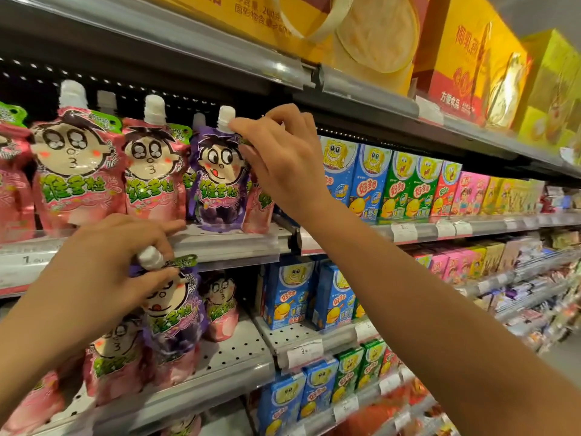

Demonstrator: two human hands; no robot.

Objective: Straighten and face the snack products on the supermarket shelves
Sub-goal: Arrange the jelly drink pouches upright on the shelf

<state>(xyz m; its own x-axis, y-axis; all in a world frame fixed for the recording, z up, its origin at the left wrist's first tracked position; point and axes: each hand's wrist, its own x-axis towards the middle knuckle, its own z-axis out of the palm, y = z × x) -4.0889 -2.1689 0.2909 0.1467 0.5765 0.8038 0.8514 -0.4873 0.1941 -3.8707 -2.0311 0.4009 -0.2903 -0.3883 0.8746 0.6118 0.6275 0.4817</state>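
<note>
The right hand point(279, 158) reaches up to the middle shelf point(226, 243) and pinches the top corner of a purple pouch point(217, 187) just below its white cap point(226, 118), thumb and fingers closed on the foil. That pouch stands upright at the shelf's front edge, cap up, long axis vertical, its cartoon face turned outward. To its left stand pink pouches point(75, 171) of the same kind, also upright and facing out, and another pink one is tucked just behind its right side. The left hand point(103, 262) is lower, in front of the shelf edge, with its fingers wrapped around the neck of a second purple pouch point(173, 313) at the white cap point(150, 258); this one hangs from the grip, cap up and tilted slightly to the left, printed face outward, in front of the pink pouches on the lower shelf point(232, 357). To the right of the pouches, blue boxes point(355, 180), green boxes point(405, 187) and a red box point(446, 187) stand side by side, fronts out. Large yellow cartons point(471, 58) sit on the top shelf
</note>
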